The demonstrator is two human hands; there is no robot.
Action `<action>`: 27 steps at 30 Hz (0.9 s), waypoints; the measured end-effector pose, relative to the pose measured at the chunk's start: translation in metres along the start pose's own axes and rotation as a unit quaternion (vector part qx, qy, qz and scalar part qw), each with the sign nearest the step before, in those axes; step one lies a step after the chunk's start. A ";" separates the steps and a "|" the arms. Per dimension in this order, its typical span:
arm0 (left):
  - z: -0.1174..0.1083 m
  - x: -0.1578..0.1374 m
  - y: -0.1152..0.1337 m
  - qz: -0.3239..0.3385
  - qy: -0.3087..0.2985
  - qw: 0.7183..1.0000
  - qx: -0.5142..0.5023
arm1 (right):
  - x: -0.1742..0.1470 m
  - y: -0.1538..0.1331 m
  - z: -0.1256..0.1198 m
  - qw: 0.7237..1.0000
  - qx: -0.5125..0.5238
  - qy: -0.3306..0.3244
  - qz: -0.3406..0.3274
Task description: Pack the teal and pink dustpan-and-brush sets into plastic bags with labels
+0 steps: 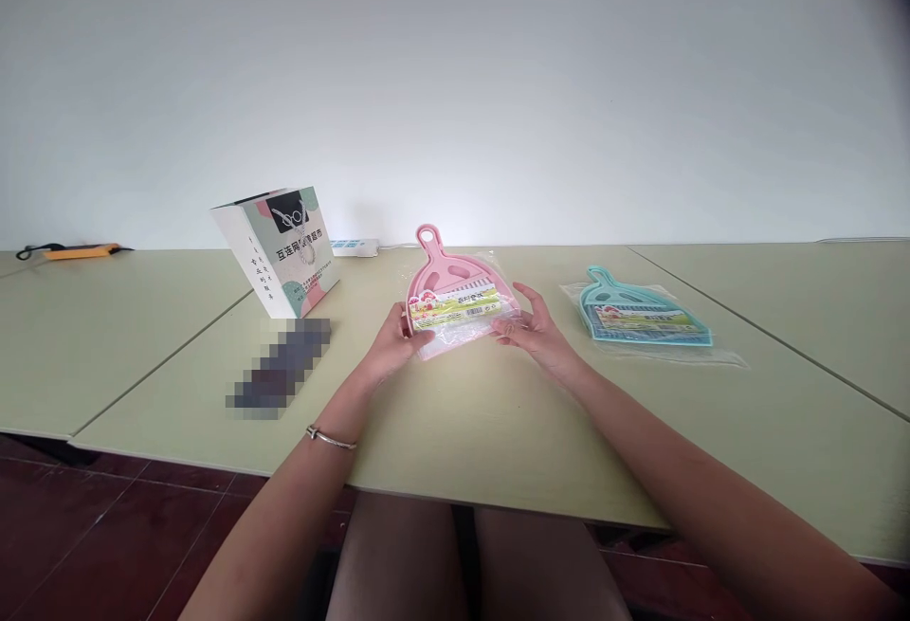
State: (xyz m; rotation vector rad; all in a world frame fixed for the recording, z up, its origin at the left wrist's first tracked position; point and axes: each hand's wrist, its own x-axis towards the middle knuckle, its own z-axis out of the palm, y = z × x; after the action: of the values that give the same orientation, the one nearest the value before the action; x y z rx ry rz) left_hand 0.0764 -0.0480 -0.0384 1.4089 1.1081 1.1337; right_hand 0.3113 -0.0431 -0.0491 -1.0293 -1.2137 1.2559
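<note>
A pink mini dustpan [447,265] in a clear plastic wrapper, with a printed label across its front, is tilted up toward me, its looped handle pointing away. My left hand [398,341] grips its left edge, thumb over the lower front corner. At the lower right corner, my right hand [536,332] pinches it between thumb and fingers, with the index finger lifted off. To the right, a matching teal dustpan [644,299] lies on the table in its own clear wrapper, apart from both hands.
A printed paper bag [288,246] stands at the left on the table [455,441], with a pixelated dark object [281,370] before it. A small white packet [357,247] lies behind the bag. An orange item with a black cord [81,250] is at the far left.
</note>
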 end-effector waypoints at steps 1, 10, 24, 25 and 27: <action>0.001 0.000 -0.001 0.014 -0.004 1.000 0.005 | 0.001 0.001 0.000 1.000 -0.003 0.013 -0.006; 0.000 0.002 -0.003 0.047 -0.051 0.997 0.023 | 0.003 0.002 -0.002 1.000 0.022 0.014 -0.003; -0.002 -0.008 0.020 -0.044 0.034 0.998 0.001 | 0.004 0.005 -0.004 0.997 -0.052 -0.045 0.035; -0.002 -0.008 0.020 -0.035 0.046 0.998 0.000 | 0.003 0.005 -0.003 0.997 -0.063 -0.034 0.031; -0.001 -0.006 0.019 -0.024 0.072 0.997 0.001 | 0.000 0.002 -0.001 0.994 -0.107 0.022 -0.025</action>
State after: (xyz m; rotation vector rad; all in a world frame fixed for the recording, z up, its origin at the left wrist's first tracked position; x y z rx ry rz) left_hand 0.0755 -0.0560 -0.0201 1.3118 1.2376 1.2154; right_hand 0.3122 -0.0425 -0.0516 -1.1671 -1.3536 1.0753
